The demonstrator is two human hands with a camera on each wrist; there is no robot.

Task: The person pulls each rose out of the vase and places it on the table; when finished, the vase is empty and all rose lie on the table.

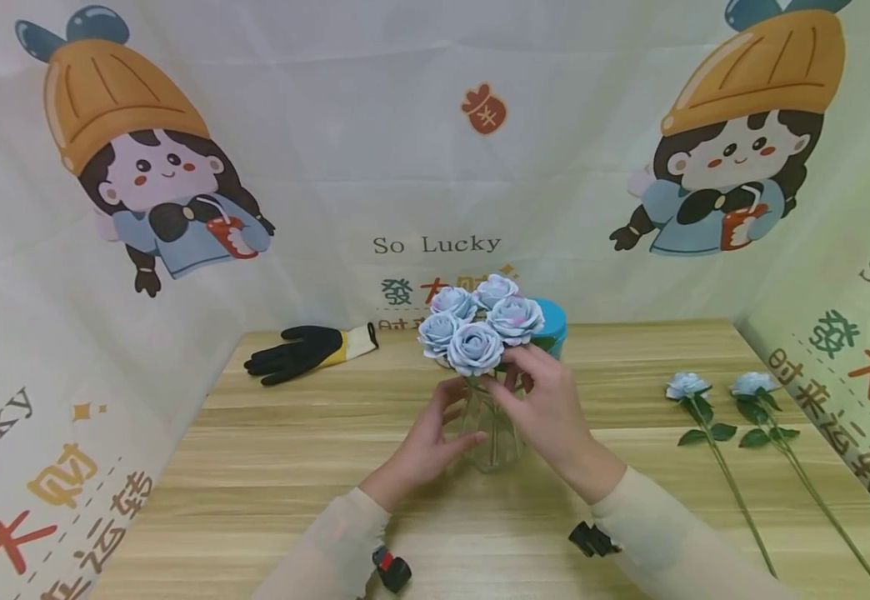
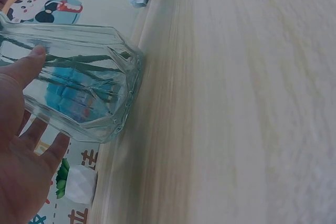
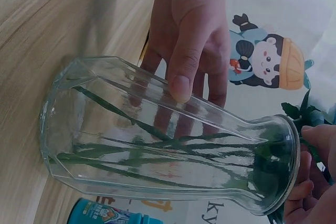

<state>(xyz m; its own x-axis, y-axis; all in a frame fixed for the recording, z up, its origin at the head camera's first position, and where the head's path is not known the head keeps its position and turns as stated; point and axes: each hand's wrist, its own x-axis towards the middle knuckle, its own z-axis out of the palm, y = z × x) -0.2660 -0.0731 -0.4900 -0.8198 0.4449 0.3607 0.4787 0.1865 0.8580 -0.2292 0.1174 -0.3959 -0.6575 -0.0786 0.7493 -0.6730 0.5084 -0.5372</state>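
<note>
A clear faceted glass vase (image 1: pixel 492 454) stands on the wooden table, with several pale blue artificial roses (image 1: pixel 476 348) in its mouth. Green stems (image 3: pixel 131 119) cross one another inside the glass. My left hand (image 1: pixel 423 442) holds the vase's body, its thumb (image 2: pixel 30 67) on the near side and the fingers round the far side. Up at the rim, my right hand (image 1: pixel 547 392) pinches among the leaves and stems just under the blooms. Its fingertips (image 3: pixel 315 135) show beside the vase mouth in the right wrist view; the exact stem between them is partly hidden.
Two more blue roses (image 1: pixel 686 386) with long stems lie at the right. A black and yellow work glove (image 1: pixel 303 354) lies at the back left. Behind the vase stands a blue canister (image 1: pixel 552 318). A white pot (image 2: pixel 81 184) with a green plant shows in the left wrist view.
</note>
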